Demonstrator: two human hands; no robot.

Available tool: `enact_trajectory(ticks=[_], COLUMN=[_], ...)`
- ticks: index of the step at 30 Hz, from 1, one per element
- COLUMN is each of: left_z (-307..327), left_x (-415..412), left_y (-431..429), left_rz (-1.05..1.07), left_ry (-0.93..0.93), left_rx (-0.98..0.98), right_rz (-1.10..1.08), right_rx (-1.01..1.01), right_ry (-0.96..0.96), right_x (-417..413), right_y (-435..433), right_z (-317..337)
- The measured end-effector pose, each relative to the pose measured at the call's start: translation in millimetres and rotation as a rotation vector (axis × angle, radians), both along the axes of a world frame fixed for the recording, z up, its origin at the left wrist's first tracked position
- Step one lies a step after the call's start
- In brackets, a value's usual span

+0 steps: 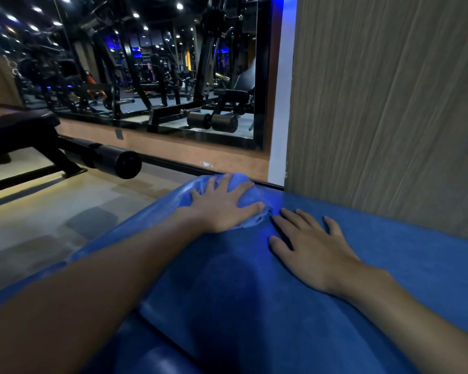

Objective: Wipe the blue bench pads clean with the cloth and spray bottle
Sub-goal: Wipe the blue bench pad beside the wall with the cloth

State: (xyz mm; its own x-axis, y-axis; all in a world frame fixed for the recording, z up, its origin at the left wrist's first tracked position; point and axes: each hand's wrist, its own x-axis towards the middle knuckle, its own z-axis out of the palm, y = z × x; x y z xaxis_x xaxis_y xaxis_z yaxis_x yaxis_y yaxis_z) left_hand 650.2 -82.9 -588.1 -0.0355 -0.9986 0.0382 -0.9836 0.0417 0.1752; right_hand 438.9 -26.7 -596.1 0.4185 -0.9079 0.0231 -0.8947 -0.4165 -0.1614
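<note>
The blue bench pad (254, 306) was a glossy, padded surface with a darker patch near its middle, and it ran along a wood-grain wall panel (389, 103). A light blue cloth (247, 199) lay crumpled at the pad's far end. The left hand (224, 205) pressed down on it, fingers spread wide. The right hand (311, 247) rested just beside the cloth, palm down on the bare pad, fingers straight and splayed.

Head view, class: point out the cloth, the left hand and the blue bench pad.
cloth (248, 197), head view, fold showing between thumb and forefinger.
left hand (222, 210), head view, back of the hand.
blue bench pad (389, 255), head view, bare top surface.
</note>
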Motion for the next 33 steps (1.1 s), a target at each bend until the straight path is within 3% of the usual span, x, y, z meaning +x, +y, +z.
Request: enact_trajectory(ticks=[8,16,21,25,33], left_z=[4.1,-2.8,1.2,2.8,1.5], left_x=[-2.1,42.6,65.7,54.9,43.5], left_y=[-23.6,96.8,158.6,127.0,-12.2], left_rz=[0.021,0.001,-0.016,0.057,0.124], left_ry=[-0.016,-0.069,-0.124,-0.077,-0.002], left_rx=[0.001,-0.037,-0.052,-0.004,-0.01], right_rz=[-0.004,0.0,0.002,0.015,0.037], right_rx=[0.002,0.019,-0.079,-0.002,-0.009], right_ry=[-0.031,-0.034,0.152,-0.028,-0.021], right_x=[-2.7,-2.8,3.7,20.8,26.3], right_y=[-1.5,6.2,12.6,9.4,2.0], right_z=[-1.9,5.3,19.5,21.2,-0.9])
